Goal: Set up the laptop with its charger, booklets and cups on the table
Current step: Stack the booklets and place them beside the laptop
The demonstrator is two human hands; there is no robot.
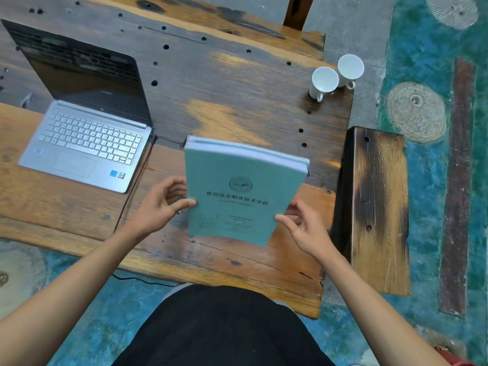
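A stack of pale green booklets is held tilted above the wooden table, near its front middle. My left hand grips the stack's left edge, thumb on the cover. My right hand grips the lower right edge. A silver laptop stands open on the left with a dark screen. A black charger cable runs from the laptop's right side down over the table's front edge. Two white cups stand side by side near the right rear edge.
A dark wooden bench stands along the table's right end. A wooden chair back shows behind the table. The floor is teal with round stone inlays. My black-clothed lap sits against the front edge.
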